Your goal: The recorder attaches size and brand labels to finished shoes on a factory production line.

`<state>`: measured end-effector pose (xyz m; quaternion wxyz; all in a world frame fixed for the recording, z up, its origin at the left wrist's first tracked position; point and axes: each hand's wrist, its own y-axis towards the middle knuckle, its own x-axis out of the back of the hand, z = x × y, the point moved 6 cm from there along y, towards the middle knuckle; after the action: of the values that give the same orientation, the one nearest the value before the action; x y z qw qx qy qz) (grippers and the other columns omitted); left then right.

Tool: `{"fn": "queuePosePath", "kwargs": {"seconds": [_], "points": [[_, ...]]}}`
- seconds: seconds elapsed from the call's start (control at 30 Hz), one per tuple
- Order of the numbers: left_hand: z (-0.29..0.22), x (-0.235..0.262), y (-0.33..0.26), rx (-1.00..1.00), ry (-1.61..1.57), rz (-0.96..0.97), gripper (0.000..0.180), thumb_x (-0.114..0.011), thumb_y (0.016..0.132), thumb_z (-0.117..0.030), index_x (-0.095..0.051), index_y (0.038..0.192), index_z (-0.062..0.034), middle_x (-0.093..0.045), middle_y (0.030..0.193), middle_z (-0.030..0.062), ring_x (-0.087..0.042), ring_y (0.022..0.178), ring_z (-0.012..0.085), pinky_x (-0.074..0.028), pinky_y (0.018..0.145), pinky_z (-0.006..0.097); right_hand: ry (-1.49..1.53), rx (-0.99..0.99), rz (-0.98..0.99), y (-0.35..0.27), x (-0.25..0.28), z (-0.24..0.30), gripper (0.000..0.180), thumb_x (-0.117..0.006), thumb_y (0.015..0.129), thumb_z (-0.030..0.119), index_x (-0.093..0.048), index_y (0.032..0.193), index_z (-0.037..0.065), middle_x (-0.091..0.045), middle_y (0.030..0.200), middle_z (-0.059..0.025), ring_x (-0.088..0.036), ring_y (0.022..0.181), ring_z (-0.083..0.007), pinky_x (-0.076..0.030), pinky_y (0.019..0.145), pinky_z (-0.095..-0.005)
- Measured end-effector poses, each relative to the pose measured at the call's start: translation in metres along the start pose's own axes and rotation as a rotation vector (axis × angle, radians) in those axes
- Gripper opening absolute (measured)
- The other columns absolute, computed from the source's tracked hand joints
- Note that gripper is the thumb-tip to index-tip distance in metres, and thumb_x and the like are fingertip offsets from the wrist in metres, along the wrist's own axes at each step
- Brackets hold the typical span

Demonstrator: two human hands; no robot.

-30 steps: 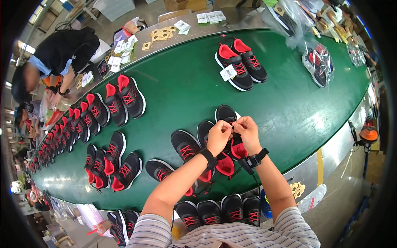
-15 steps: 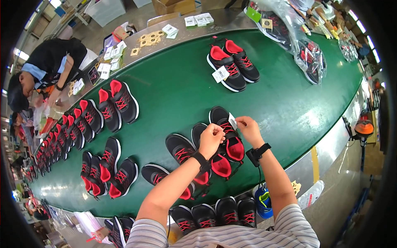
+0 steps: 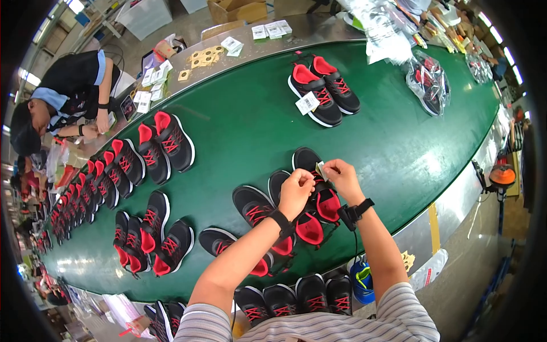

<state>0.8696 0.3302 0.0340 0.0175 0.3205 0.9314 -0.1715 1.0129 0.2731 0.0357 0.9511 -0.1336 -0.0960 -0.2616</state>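
Black sneakers with red linings and red laces lie toe-away on the green work surface in front of me. Over the sneaker (image 3: pixel 306 158) farthest from me in this group, my right hand (image 3: pixel 343 179) pinches a small white tag (image 3: pixel 320 166). Close beside it, my left hand (image 3: pixel 297 192) is closed with fingertips together above the laces; what it holds, if anything, is too small to make out. My left hand and forearm partly cover the neighbouring sneakers (image 3: pixel 250 203). Beyond my hands stands a pair of sneakers (image 3: pixel 327 94) with a white tag (image 3: pixel 307 103) attached.
More sneakers (image 3: pixel 165 142) line the left side of the green surface (image 3: pixel 228 119). A co-worker (image 3: pixel 74 80) bends over the far-left edge. Tag stacks (image 3: pixel 270 29) and tan cards (image 3: pixel 206 56) lie on the metal ledge. A bagged sneaker (image 3: pixel 428 85) sits far right; several sneakers (image 3: pixel 312 293) stand nearest me.
Sneakers on the green surface have shifted slightly right. The tag in my right hand has turned more edge-on. At the far right, one plastic-bagged pair has moved away; the co-worker's arms have moved.
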Motion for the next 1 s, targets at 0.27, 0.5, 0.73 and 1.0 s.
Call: {"fn": "queuePosePath", "kwargs": {"seconds": [0.27, 0.5, 0.73, 1.0], "points": [[0.004, -0.002, 0.004, -0.1, 0.11, -0.024, 0.007, -0.054, 0.08, -0.006, -0.054, 0.082, 0.0009, -0.059, 0.067, 0.0067, -0.057, 0.059, 0.0117, -0.046, 0.056, 0.026, 0.297, -0.036, 0.103, -0.018, -0.014, 0.013, 0.005, -0.057, 0.08, -0.002, -0.061, 0.083, -0.002, -0.059, 0.073, -0.0014, -0.049, 0.064, -0.0063, -0.041, 0.059, -0.0202], [0.003, -0.001, 0.0, -0.083, 0.09, -0.011, 0.006, -0.054, 0.08, -0.005, -0.054, 0.081, 0.0009, -0.059, 0.065, 0.0063, -0.056, 0.058, 0.0108, -0.045, 0.055, 0.025, 0.288, -0.015, 0.108, -0.021, -0.018, 0.013, 0.005, -0.057, 0.08, -0.003, -0.062, 0.082, -0.004, -0.06, 0.072, -0.0034, -0.05, 0.062, -0.0076, -0.042, 0.058, -0.0214], [0.006, 0.0, 0.004, -0.042, 0.171, 0.039, 0.008, -0.053, 0.082, -0.006, -0.053, 0.087, 0.0007, -0.059, 0.077, 0.0049, -0.058, 0.066, 0.011, -0.048, 0.058, 0.024, 0.203, -0.016, 0.101, -0.02, -0.018, 0.012, 0.006, -0.057, 0.079, -0.004, -0.062, 0.083, -0.002, -0.059, 0.073, -0.0021, -0.051, 0.065, -0.0071, -0.043, 0.061, -0.0209], [-0.017, -0.004, -0.005, -0.159, 0.319, 0.016, 0.029, -0.052, 0.081, 0.002, -0.041, 0.109, 0.0007, -0.059, 0.071, 0.0086, -0.06, 0.062, 0.0142, -0.049, 0.058, 0.026, -0.214, 0.209, 0.085, -0.03, -0.018, 0.032, 0.006, -0.056, 0.078, -0.006, -0.059, 0.083, -0.003, -0.06, 0.076, -0.0058, -0.056, 0.07, -0.0113, -0.045, 0.063, -0.0233]]}}
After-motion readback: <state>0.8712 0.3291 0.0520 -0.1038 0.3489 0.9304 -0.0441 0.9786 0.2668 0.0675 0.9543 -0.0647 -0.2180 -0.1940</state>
